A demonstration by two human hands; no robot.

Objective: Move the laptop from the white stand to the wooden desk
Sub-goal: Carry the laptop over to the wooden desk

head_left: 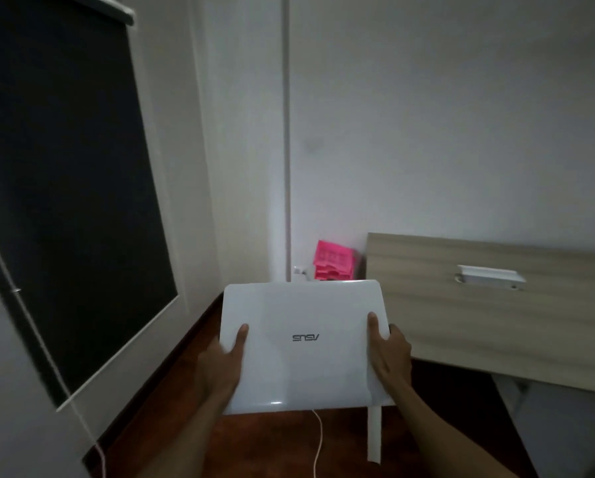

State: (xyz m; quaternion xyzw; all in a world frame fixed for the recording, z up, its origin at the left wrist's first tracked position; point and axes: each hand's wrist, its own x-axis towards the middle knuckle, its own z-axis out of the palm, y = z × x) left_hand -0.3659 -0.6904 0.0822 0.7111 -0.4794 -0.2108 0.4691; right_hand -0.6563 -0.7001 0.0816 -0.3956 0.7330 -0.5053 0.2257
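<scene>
One closed white laptop [303, 343], held up between two hands: left hand [221, 365] gripping its left edge, right hand [391, 353] gripping its right. One wooden bench [496, 305] just right of the right hand. One pink pack [334, 260] beyond, half hidden. One white cord [318, 439] below, cut off.

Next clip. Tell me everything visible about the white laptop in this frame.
The laptop is glossy white, apparently plastic, with rounded corners and its lid closed. A grey ASUS logo at the centre reads upside down from the camera. It lies roughly flat. The left hand and right hand grip its side edges, thumbs on top. A white strip shows below its near right corner. What it rests on is hidden.
</scene>
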